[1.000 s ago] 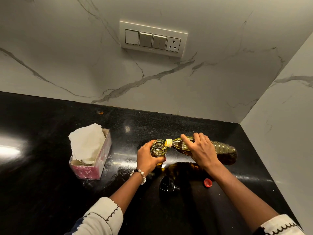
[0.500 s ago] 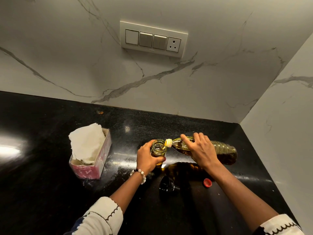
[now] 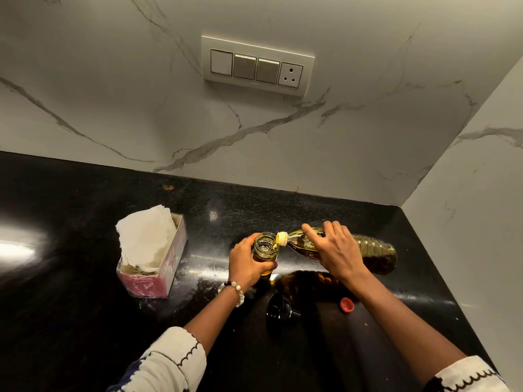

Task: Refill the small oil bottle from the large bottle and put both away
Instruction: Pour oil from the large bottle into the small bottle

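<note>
The small glass oil bottle (image 3: 265,247) stands upright on the black counter, its mouth open, and my left hand (image 3: 247,264) grips its side. My right hand (image 3: 336,250) holds the large clear plastic bottle (image 3: 373,250) of yellow oil, tipped almost level, its yellow-ringed neck (image 3: 282,239) over the small bottle's rim. Oil fills the lower side of the large bottle. A black lid (image 3: 280,309) lies on the counter in front of the small bottle. A red cap (image 3: 347,304) lies to the right of it.
A pink tissue box (image 3: 154,275) with white tissue sticking up sits to the left. The black counter (image 3: 70,306) ends at marble walls behind and on the right. A switch panel (image 3: 256,66) is on the back wall.
</note>
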Demonstrator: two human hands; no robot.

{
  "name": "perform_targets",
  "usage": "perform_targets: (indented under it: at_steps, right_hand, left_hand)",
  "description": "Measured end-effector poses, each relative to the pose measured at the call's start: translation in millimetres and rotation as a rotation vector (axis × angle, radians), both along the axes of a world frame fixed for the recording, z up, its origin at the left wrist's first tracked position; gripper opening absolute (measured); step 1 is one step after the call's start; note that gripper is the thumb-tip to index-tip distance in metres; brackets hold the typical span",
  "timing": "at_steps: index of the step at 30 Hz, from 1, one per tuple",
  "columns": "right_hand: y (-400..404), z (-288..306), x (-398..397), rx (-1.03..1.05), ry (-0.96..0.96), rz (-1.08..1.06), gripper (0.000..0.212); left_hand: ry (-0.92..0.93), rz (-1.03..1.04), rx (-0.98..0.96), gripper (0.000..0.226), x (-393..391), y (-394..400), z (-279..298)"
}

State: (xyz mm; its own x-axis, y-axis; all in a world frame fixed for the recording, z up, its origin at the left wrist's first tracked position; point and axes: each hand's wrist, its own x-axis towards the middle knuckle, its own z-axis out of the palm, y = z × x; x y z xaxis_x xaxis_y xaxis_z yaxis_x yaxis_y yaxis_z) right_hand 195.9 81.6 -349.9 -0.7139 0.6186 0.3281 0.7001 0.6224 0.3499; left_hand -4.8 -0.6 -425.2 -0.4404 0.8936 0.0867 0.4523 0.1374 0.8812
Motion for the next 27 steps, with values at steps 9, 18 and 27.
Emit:
perform_targets:
  at_steps: [9, 18, 27]
  right_hand:
    - [-0.2, 0.1, 0.4, -0.008, 0.007, 0.008, 0.075]
    - [-0.6, 0.7, 0.3, -0.008, 0.011, 0.011, 0.076]
    - [0.3, -1.8, -0.2, -0.005, 0.022, 0.014, 0.074]
  left_hand:
    - [0.0, 0.005, -0.002, 0.076, 1.0, -0.2, 1.2]
    - [0.004, 0.007, -0.01, 0.076, 1.1, -0.8, 1.7]
    - [0.006, 0.0, -0.011, 0.076, -0.2, -0.6, -0.3]
